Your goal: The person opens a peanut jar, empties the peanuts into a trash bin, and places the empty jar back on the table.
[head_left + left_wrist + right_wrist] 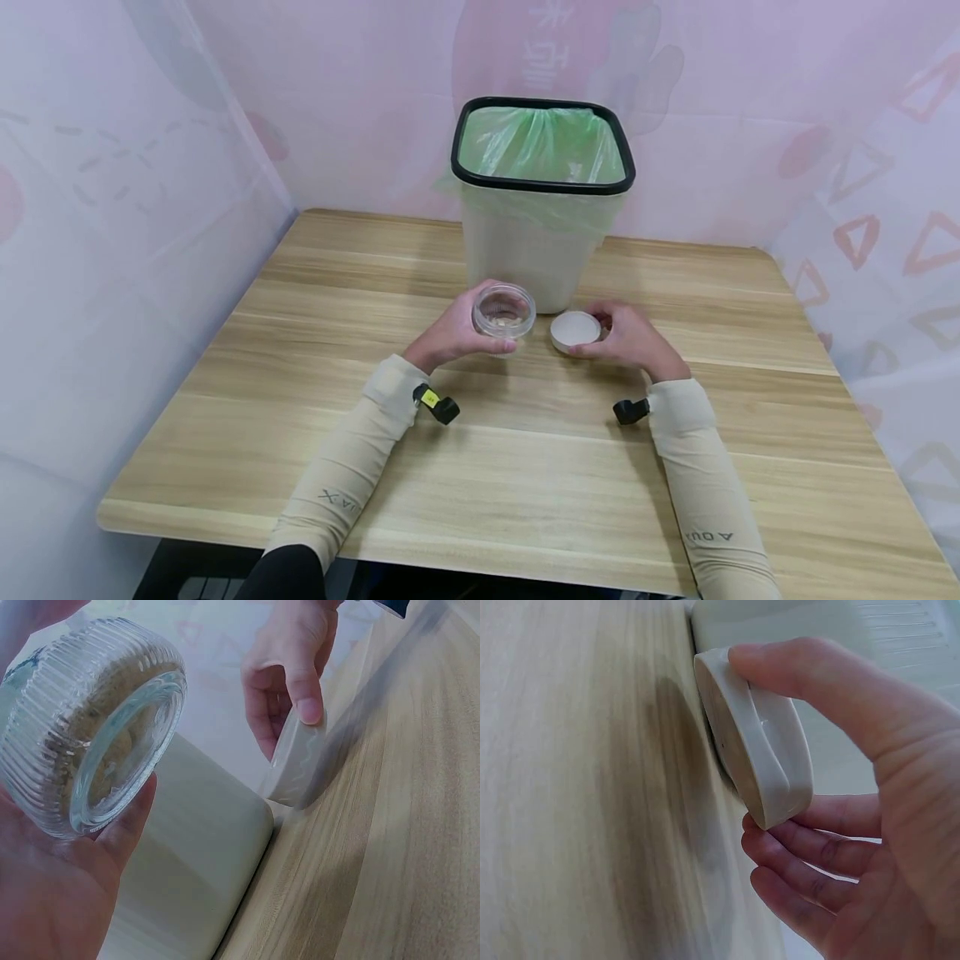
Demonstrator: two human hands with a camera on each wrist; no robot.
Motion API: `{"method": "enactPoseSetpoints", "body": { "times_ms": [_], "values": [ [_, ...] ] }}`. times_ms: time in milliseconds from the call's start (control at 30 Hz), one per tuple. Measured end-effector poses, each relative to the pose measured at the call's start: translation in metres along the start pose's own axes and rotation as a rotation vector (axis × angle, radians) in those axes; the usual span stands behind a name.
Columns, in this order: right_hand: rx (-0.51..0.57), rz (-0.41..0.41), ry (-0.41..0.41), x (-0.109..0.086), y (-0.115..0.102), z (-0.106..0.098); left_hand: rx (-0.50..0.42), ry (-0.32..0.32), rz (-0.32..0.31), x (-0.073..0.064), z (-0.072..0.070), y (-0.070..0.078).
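My left hand grips a clear glass jar, its open mouth facing up in the head view. Ribbed sides show in the left wrist view, with some pale beige contents lying at the bottom of the jar. Between thumb and fingers, my right hand holds a round white lid just right of the jar. In the right wrist view the lid is seen edge-on, close over the table, thumb on one side of its rim and fingers at the other.
Directly behind both hands stands a cream-coloured trash bin with a black rim and a green plastic liner. The wooden table backs onto a printed cloth wall, with more cloth on both sides.
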State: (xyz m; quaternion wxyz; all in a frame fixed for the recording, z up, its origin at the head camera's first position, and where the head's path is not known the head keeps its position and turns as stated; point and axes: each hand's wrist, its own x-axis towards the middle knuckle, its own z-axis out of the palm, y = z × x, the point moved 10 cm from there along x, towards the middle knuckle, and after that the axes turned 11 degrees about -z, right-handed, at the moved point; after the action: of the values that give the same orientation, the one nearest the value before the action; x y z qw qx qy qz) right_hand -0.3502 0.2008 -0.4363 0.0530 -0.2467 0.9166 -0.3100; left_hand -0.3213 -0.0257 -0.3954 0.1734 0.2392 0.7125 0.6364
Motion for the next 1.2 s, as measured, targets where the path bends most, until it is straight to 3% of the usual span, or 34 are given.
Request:
{"method": "enactPoseSetpoints", "body": {
  "times_ms": [1200],
  "values": [
    [-0.013,0.033,-0.031,-0.0028,0.0102,0.0047,0.014,0.02,-0.003,-0.0004,-0.0051,0.0]
  ]
}}
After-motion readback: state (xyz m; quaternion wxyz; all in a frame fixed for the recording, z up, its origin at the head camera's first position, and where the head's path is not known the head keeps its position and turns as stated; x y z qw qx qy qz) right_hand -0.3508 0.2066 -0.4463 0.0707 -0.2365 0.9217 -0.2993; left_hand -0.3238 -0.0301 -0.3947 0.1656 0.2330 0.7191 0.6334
